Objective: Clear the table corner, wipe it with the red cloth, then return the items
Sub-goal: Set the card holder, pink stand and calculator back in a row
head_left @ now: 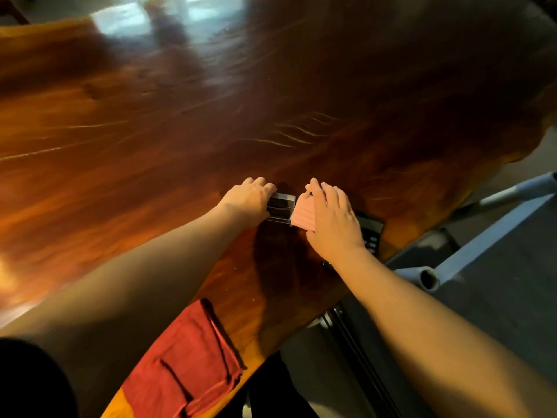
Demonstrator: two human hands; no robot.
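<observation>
On the glossy wooden table, near its right corner, my left hand grips a dark ribbed block with pale edges. Right beside it my right hand holds a pink ribbed block, fingers curled over its top. The two blocks touch or nearly touch. A black calculator lies under my right wrist, mostly hidden. The folded red cloth rests on the table's near edge, below my left forearm.
The table edge runs diagonally from lower left to upper right. Beyond it are a dark floor, grey metal tubes of a frame or chair, and a black rail. Window glare reflects at the table's far end.
</observation>
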